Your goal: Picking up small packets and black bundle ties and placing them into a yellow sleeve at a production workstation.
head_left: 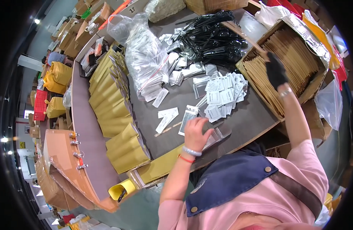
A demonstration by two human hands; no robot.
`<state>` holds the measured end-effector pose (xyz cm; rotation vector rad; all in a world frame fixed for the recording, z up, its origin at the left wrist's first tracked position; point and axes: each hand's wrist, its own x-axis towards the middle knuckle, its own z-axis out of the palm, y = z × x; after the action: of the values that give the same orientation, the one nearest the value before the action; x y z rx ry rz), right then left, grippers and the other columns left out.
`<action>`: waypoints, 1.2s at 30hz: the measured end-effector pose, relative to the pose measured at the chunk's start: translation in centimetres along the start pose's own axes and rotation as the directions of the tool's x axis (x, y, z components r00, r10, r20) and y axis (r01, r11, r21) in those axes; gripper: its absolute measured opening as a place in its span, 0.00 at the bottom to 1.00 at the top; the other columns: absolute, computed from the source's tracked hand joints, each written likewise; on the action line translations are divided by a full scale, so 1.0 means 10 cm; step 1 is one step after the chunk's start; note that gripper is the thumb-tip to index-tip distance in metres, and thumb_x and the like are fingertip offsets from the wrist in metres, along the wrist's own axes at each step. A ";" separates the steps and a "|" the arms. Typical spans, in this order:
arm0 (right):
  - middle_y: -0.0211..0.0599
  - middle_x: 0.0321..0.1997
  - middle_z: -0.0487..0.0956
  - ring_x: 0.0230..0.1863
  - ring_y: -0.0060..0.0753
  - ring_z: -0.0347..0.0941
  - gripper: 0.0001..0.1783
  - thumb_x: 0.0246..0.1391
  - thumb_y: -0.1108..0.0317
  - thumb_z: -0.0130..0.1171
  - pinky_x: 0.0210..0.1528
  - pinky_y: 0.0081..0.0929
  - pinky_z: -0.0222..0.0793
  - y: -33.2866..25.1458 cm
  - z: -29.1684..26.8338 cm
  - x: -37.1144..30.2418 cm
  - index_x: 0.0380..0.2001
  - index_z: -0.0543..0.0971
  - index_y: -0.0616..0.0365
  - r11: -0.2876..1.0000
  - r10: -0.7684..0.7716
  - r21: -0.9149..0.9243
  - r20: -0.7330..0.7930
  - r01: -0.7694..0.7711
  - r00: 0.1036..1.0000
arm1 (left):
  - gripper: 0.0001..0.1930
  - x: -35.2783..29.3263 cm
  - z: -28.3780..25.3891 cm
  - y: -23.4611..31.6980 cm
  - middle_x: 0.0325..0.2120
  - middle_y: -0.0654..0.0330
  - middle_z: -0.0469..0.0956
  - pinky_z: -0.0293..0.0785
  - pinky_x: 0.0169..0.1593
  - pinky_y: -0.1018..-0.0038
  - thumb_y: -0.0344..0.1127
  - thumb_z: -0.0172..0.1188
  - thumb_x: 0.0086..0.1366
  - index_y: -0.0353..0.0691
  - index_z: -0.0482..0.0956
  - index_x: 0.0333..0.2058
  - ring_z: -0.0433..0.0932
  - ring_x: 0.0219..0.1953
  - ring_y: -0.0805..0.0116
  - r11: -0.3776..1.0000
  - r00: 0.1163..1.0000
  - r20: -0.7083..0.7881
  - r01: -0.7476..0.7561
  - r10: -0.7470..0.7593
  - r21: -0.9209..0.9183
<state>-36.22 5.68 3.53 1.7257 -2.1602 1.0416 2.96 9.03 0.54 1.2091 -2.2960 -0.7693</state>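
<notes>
Here, brown envelopes [297, 53] crowd the carton [318, 82]; left hand [196, 134] half-spread; right hand [276, 71], gloved, grip unclear.

Black glove [277, 71], tan envelopes [293, 51], seemingly silvery-white packets [223, 95]

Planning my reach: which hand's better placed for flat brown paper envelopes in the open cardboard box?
Probably your black-gloved right hand: it's over that box; your ungloved left hand is farther.

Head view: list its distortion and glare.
Head view: fisheye bending curves the edges of the table toward the black rim; glare speckles the clear plastic bag and shiny black packets; ceiling lights burn out at far left; the dark-gloved right hand shows little detail.
</notes>
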 end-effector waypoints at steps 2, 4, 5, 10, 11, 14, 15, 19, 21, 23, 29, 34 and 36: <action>0.51 0.43 0.78 0.45 0.53 0.75 0.12 0.57 0.66 0.54 0.48 0.40 0.71 -0.19 0.28 0.32 0.43 0.76 0.58 0.984 0.026 0.175 0.086 -0.040 0.996 | 0.25 0.25 0.13 0.04 0.41 0.53 0.74 0.67 0.50 0.62 0.35 0.71 0.45 0.41 0.77 0.44 0.70 0.45 0.52 0.992 0.984 -0.125 -0.129 0.129 0.005; 0.49 0.36 0.80 0.40 0.49 0.77 0.12 0.55 0.63 0.57 0.40 0.39 0.71 -0.49 0.41 0.61 0.40 0.78 0.56 0.980 0.149 0.095 0.239 -0.176 0.960 | 0.28 0.33 0.21 0.04 0.45 0.52 0.72 0.67 0.50 0.60 0.36 0.71 0.45 0.42 0.75 0.48 0.69 0.47 0.50 0.987 0.981 -0.120 -0.142 0.150 0.069; 0.49 0.35 0.79 0.40 0.51 0.77 0.17 0.51 0.55 0.61 0.41 0.41 0.72 -0.46 0.51 0.69 0.41 0.78 0.53 0.989 0.144 -0.053 0.208 -0.136 0.967 | 0.29 0.32 0.26 0.04 0.45 0.52 0.72 0.67 0.51 0.60 0.37 0.71 0.45 0.43 0.75 0.49 0.69 0.47 0.50 0.990 0.996 -0.047 -0.074 0.080 0.123; 0.49 0.35 0.80 0.39 0.51 0.78 0.21 0.48 0.50 0.62 0.43 0.42 0.72 -0.54 0.67 0.94 0.37 0.81 0.56 0.944 0.293 -0.268 0.409 -0.193 0.864 | 0.23 0.35 0.32 -0.01 0.43 0.59 0.74 0.67 0.48 0.57 0.36 0.70 0.45 0.45 0.77 0.43 0.70 0.47 0.53 0.988 1.000 -0.002 0.006 -0.006 0.153; 0.48 0.41 0.80 0.45 0.49 0.77 0.23 0.48 0.47 0.63 0.47 0.41 0.72 -0.58 0.65 0.97 0.40 0.81 0.54 0.937 0.332 -0.264 0.469 -0.228 0.819 | 0.23 0.34 0.33 -0.03 0.43 0.59 0.74 0.67 0.48 0.57 0.36 0.70 0.45 0.45 0.77 0.43 0.70 0.47 0.53 0.987 1.000 -0.015 0.003 0.000 0.163; 0.47 0.41 0.80 0.44 0.48 0.78 0.22 0.47 0.47 0.64 0.46 0.41 0.72 -0.53 0.71 1.01 0.37 0.82 0.54 0.943 0.326 -0.227 0.466 -0.245 0.823 | 0.18 0.33 0.34 -0.06 0.39 0.60 0.75 0.68 0.46 0.60 0.34 0.69 0.45 0.44 0.79 0.38 0.71 0.45 0.55 0.989 0.998 -0.067 0.008 0.002 0.145; 0.47 0.37 0.81 0.42 0.47 0.78 0.22 0.45 0.48 0.65 0.45 0.40 0.72 -0.53 0.70 1.00 0.35 0.81 0.54 0.947 0.319 -0.184 0.448 -0.263 0.835 | 0.16 0.34 0.34 -0.08 0.37 0.59 0.77 0.70 0.45 0.62 0.34 0.68 0.47 0.43 0.80 0.37 0.73 0.43 0.55 0.993 0.994 -0.104 -0.016 0.028 0.118; 0.49 0.33 0.80 0.39 0.50 0.78 0.23 0.42 0.49 0.67 0.43 0.39 0.71 -0.44 0.57 0.98 0.33 0.81 0.57 0.958 0.287 -0.089 0.346 -0.273 0.893 | 0.10 0.29 0.21 -0.12 0.30 0.53 0.81 0.75 0.39 0.67 0.36 0.64 0.55 0.38 0.82 0.34 0.80 0.34 0.55 0.979 0.984 -0.114 0.119 -0.139 -0.165; 0.47 0.32 0.80 0.38 0.47 0.78 0.24 0.42 0.47 0.68 0.41 0.37 0.71 -0.45 0.29 0.93 0.33 0.81 0.56 0.962 0.272 -0.081 0.295 -0.260 0.916 | 0.11 0.33 0.16 -0.22 0.26 0.51 0.82 0.76 0.37 0.69 0.38 0.62 0.58 0.36 0.82 0.33 0.82 0.30 0.59 0.935 0.959 -0.107 0.226 -0.263 -0.274; 0.46 0.33 0.81 0.38 0.45 0.79 0.24 0.44 0.45 0.66 0.42 0.35 0.72 -0.48 -0.03 0.83 0.34 0.80 0.55 0.970 0.239 -0.101 0.251 -0.220 0.938 | 0.09 0.39 0.13 -0.29 0.25 0.53 0.82 0.76 0.36 0.70 0.36 0.62 0.58 0.36 0.82 0.32 0.81 0.28 0.62 0.937 0.952 -0.156 0.215 -0.264 -0.277; 0.29 0.31 0.78 0.33 0.19 0.72 0.18 0.47 0.68 0.68 0.38 0.20 0.68 -0.67 -0.38 0.09 0.41 0.79 0.62 0.949 0.118 0.268 0.186 -0.166 0.975 | 0.07 0.45 0.26 -0.38 0.22 0.61 0.81 0.72 0.30 0.78 0.33 0.65 0.56 0.35 0.82 0.31 0.77 0.24 0.76 0.999 0.919 -0.392 -0.046 0.035 -0.018; 0.24 0.30 0.74 0.33 0.16 0.68 0.14 0.48 0.73 0.66 0.38 0.18 0.66 -0.90 -0.50 -0.51 0.40 0.78 0.62 0.855 0.120 0.428 0.384 -0.292 0.915 | 0.04 0.18 -0.29 -0.15 0.24 0.63 0.81 0.72 0.31 0.81 0.28 0.65 0.56 0.32 0.82 0.29 0.75 0.25 0.80 0.700 0.926 0.161 0.364 -0.341 -0.615; 0.26 0.30 0.75 0.32 0.16 0.67 0.16 0.45 0.73 0.68 0.36 0.19 0.66 -1.04 -0.46 -0.74 0.40 0.79 0.60 0.753 0.108 0.481 0.582 -0.449 0.806 | 0.04 -0.08 -0.39 -0.11 0.23 0.63 0.81 0.72 0.31 0.81 0.29 0.65 0.56 0.34 0.83 0.29 0.76 0.25 0.80 0.770 0.881 0.373 0.448 -0.292 -0.454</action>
<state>-25.71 13.52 7.03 2.1935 -2.7089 1.6544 6.35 8.10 2.64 1.3569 -1.8351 -1.6986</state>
